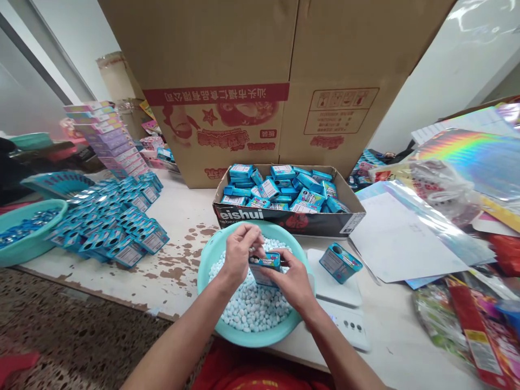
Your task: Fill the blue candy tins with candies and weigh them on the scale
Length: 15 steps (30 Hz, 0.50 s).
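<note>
My right hand (293,279) holds a small blue box (266,261) upright over a turquoise basin (207,265) of pale blue and white candies (258,306). My left hand (242,250) is at the box's top left, its fingers bunched together above the opening; what they hold, if anything, is too small to make out. Another blue box (340,263) stands on a white scale (337,287) right of the basin. Behind the basin, a low carton (284,219) holds many closed blue boxes (310,199).
Rows of open blue boxes (117,222) cover the table's left side, beside a second turquoise basin (52,230) with blue pieces. A tall cardboard box (244,49) stands behind the carton. Paper sheets (406,238) and colourful packaging (475,325) lie at the right.
</note>
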### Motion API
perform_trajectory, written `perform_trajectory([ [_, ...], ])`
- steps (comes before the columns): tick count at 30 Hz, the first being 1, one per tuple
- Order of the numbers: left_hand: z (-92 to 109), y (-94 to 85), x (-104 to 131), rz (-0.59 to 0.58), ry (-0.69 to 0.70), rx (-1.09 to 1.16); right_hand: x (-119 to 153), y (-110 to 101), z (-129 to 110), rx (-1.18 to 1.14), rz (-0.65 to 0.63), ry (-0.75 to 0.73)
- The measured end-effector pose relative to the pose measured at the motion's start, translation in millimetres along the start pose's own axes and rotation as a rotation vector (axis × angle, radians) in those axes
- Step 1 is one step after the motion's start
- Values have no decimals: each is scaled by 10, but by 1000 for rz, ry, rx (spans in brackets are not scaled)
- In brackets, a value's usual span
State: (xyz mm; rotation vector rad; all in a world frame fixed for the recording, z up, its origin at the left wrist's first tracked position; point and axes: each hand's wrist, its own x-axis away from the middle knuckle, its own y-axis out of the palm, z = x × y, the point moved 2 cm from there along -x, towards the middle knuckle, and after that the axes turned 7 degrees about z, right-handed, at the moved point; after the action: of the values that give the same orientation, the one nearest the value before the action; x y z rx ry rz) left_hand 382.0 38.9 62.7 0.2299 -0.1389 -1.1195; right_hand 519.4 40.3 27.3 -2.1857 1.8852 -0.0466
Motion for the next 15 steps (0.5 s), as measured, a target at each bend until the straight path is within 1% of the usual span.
perform_trajectory([
  [1,-10,-79,-44,24,10,-60,-1,-28,15,-15,8,6],
  [2,-42,-170,-91,29,22,-175,-2,-62,35,-29,26,9],
  [3,-96,-265,-136,4,41,-347,-3,-96,57,-41,48,12],
  [4,-174,-354,-169,-51,59,-565,-5,-127,79,-50,69,15],
  [6,-378,-485,-176,-215,97,-1033,-9,-167,118,-61,95,16],
  [7,-486,-517,-146,-302,111,-1227,-11,-175,129,-67,104,14],
  [8,-585,-525,-97,-380,118,-1372,-13,-179,133,-78,115,10],
  [9,-667,-510,-36,-441,123,-1463,-16,-181,130,-92,135,6],
  [11,-767,-434,86,-510,134,-1517,-21,-184,110,-120,181,3],
  [13,-800,-361,159,-519,113,-1474,-28,-194,82,-127,198,2],
  [15,-799,-335,159,-496,50,-1387,-35,-221,63,-120,203,11],
])
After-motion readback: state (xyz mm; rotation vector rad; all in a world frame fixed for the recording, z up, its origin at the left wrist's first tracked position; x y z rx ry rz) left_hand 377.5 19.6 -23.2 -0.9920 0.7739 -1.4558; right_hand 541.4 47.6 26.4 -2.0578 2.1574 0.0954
